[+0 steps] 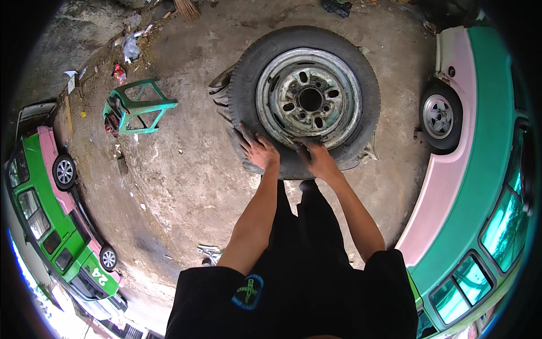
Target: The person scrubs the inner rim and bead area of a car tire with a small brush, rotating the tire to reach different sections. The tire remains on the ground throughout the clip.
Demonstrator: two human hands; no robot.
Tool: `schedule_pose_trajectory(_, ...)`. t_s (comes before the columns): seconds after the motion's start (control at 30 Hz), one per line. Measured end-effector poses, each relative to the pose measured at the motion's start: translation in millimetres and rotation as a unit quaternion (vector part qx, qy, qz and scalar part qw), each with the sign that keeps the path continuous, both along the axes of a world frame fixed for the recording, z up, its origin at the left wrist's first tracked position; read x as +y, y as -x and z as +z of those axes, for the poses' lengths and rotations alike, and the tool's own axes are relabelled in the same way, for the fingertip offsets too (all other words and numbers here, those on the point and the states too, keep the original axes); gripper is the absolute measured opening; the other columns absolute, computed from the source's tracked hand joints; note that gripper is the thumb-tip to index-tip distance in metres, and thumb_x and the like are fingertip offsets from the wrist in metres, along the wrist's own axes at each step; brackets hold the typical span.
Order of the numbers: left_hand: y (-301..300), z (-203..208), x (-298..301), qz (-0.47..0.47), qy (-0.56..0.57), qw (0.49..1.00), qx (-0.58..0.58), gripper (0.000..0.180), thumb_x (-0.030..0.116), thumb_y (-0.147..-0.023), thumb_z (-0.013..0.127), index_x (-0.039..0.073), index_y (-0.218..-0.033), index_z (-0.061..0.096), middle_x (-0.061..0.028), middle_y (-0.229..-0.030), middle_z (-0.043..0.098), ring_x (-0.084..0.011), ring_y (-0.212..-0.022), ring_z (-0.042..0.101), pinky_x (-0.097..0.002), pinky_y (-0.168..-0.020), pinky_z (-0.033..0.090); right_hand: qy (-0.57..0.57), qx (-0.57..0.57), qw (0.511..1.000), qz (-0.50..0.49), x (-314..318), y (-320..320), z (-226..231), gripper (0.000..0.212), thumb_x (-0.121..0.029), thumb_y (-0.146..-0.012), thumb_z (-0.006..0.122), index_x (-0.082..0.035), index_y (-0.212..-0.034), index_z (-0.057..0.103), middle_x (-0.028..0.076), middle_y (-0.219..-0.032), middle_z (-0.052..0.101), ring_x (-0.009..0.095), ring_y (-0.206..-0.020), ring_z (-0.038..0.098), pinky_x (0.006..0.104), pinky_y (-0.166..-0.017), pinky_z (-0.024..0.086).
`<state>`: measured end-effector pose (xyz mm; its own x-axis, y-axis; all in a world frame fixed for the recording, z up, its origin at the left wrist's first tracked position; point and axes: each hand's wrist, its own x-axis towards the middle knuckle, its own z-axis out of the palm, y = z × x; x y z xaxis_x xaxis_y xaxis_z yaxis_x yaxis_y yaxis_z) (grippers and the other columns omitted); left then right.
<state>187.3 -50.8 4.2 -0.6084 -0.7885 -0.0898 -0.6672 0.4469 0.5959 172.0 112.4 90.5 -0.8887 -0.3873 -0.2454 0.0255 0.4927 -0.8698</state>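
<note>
A car wheel lies flat on the ground in front of me, its black tyre [243,73] around a worn, dirty steel rim [344,113] with a round centre hole. My left hand [261,151] rests on the tyre's near left sidewall, fingers spread and blackened with grime. My right hand [319,161] is at the near side, its dark fingertips reaching to the rim's lower edge where rim and tyre meet. I see no tool in either hand, though the right fingers' undersides are hidden. Dark crumpled sheeting [223,85] shows from under the tyre.
A green plastic stool [148,104] stands to the left, dark and red cloth hanging on it. A green and pink van [451,186] is close on the right; another green vehicle [53,226] is at the left. Litter [131,48] lies at far left; metal pieces [210,252] lie near my left arm.
</note>
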Motion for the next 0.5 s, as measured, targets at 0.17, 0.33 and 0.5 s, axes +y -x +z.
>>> schedule_pose_trajectory(0.17, 0, -3, 1, 0.012, -0.001, 1.0, 0.015, 0.057, 0.032, -0.103, 0.04, 0.026, -0.16, 0.032, -0.0172, -0.163, 0.03, -0.04, -0.147, 0.033, -0.0518, -0.119, 0.031, -0.029, 0.068, 0.996, 0.038, -14, 3, -11, 0.032, -0.003, -0.091, 0.064, -0.004, -0.123, 0.065, 0.025, -0.112, 0.069, 0.046, -0.104, 0.065, 0.0479, -0.088, 0.053)
schedule_pose_trajectory(0.33, 0, -4, 0, 0.019, 0.005, 0.999, 0.03, 0.06, 0.032, -0.101, 0.041, 0.022, -0.16, 0.034, -0.0114, -0.166, 0.03, -0.0439, -0.144, 0.038, -0.0529, -0.116, 0.034, -0.096, 0.004, 0.993, 0.072, -21, 2, -8, 0.03, 0.0, -0.088, 0.062, -0.003, -0.117, 0.066, 0.024, -0.106, 0.069, 0.046, -0.097, 0.065, 0.0498, -0.083, 0.054)
schedule_pose_trajectory(0.5, 2, -3, 0, 0.027, -0.004, 0.999, 0.029, 0.06, 0.032, -0.101, 0.04, 0.022, -0.16, 0.033, -0.0111, -0.166, 0.03, -0.0442, -0.143, 0.038, -0.0524, -0.118, 0.033, -0.046, 0.094, 0.992, 0.074, -18, 7, -13, 0.021, -0.004, -0.088, 0.062, -0.003, -0.108, 0.068, 0.023, -0.09, 0.071, 0.043, -0.082, 0.069, 0.0509, -0.072, 0.056)
